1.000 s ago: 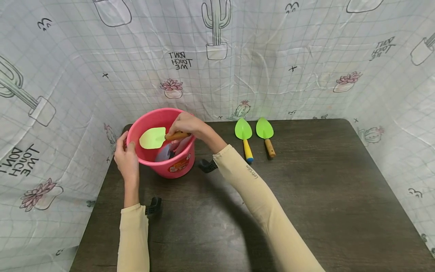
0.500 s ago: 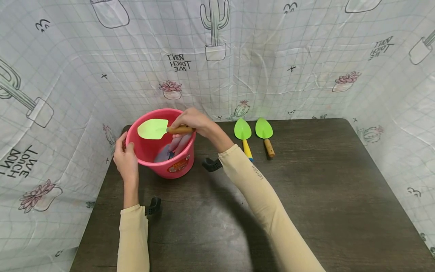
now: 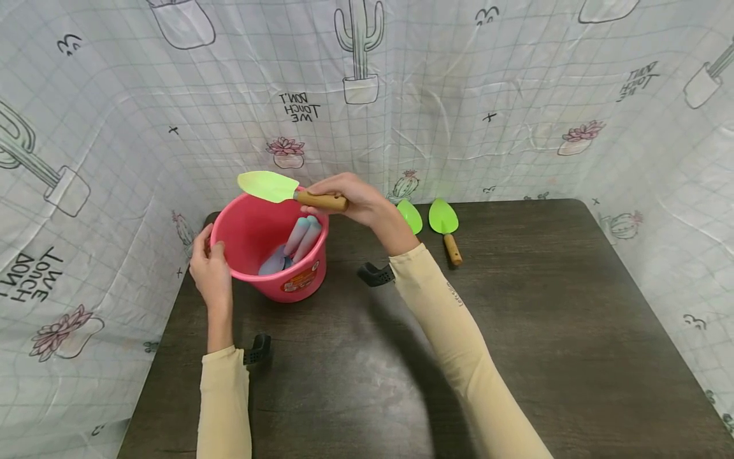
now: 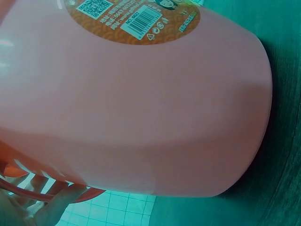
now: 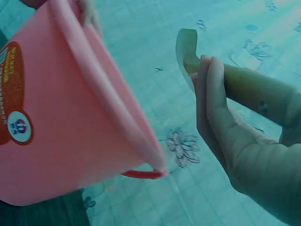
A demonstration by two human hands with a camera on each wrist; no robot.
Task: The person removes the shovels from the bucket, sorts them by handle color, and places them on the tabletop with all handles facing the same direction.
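Observation:
The pink bucket (image 3: 278,291) stands at the table's left. My left hand (image 3: 211,271) grips its left rim; in the left wrist view, fingers (image 4: 56,202) curl at the rim beside the bucket wall (image 4: 141,117). Above the bucket's far right rim, my right hand (image 3: 361,199) grips a trowel by its wooden handle (image 3: 323,201). Its bright green blade (image 3: 268,186) points left over the bucket's opening. The right wrist view has the trowel handle (image 5: 254,89) apart from the bucket (image 5: 80,117). Inside lie two pale handles with teal ends (image 3: 302,239) and a greyish-lavender blade (image 3: 272,262).
Right of the bucket, a green trowel (image 3: 445,218) with a wooden handle lies on the dark table (image 3: 545,319). Another green blade (image 3: 410,217) lies beside it, its handle hidden behind my right forearm. A cactus-print sheet (image 3: 459,95) hangs around the table's back and sides.
My right hand has lifted the trowel up out of the bucket and moved right. The pale handles inside now show fully. My left hand stays on the rim.

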